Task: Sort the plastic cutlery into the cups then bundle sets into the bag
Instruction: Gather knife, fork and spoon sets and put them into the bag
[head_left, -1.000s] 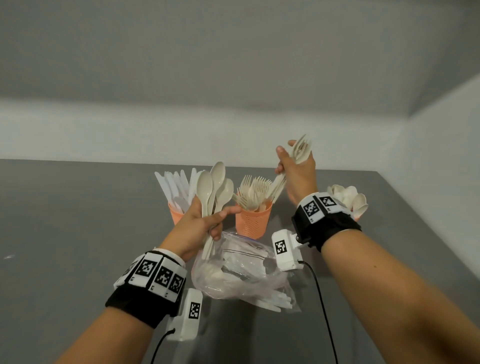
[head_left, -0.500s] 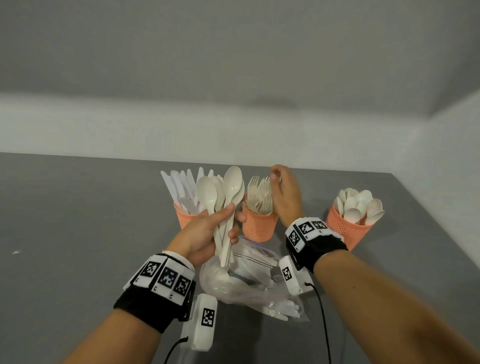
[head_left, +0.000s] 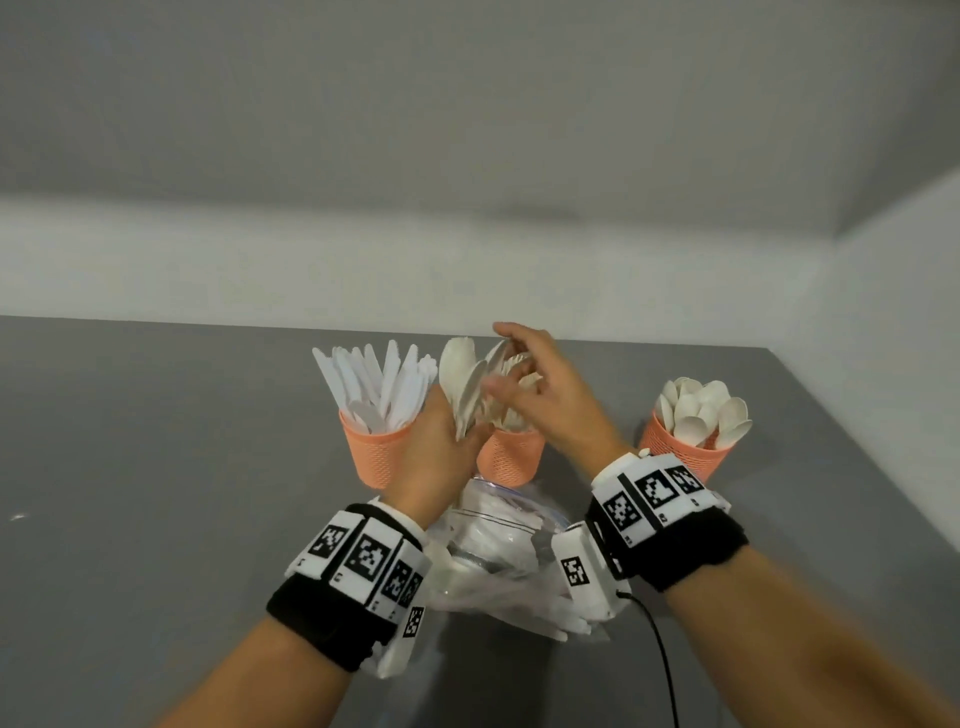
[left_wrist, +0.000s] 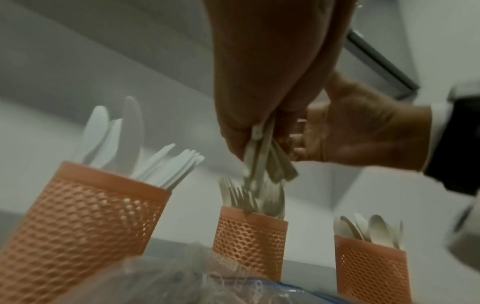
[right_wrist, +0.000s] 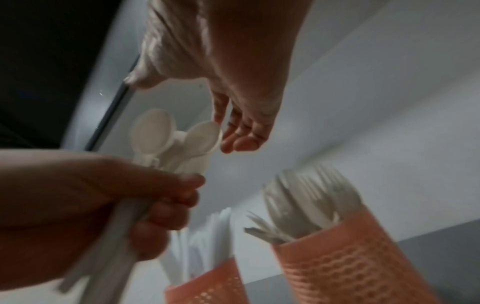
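Note:
My left hand (head_left: 441, 452) grips a bundle of white plastic spoons (head_left: 460, 379) by their handles and holds them upright above the middle cup. My right hand (head_left: 545, 400) hovers over the spoon bowls (right_wrist: 153, 131), its fingers (right_wrist: 239, 144) loosely straight; they touch one bowl's edge and hold nothing. In a row stand three orange mesh cups: a knife cup (head_left: 376, 457), a fork cup (head_left: 511, 460) and a spoon cup (head_left: 675, 452). The clear zip bag (head_left: 493, 540), with cutlery in it, lies between my wrists. In the left wrist view the spoon handles (left_wrist: 262, 160) hang out of the fist.
The grey table (head_left: 156, 467) ends at a white wall behind the cups, and its right edge runs close by the spoon cup. A black cable (head_left: 665, 670) trails from my right wrist unit.
My right hand left the fork cup and moved up and left onto the spoons in my left hand. My left hand carried the spoons right, over the fork cup.

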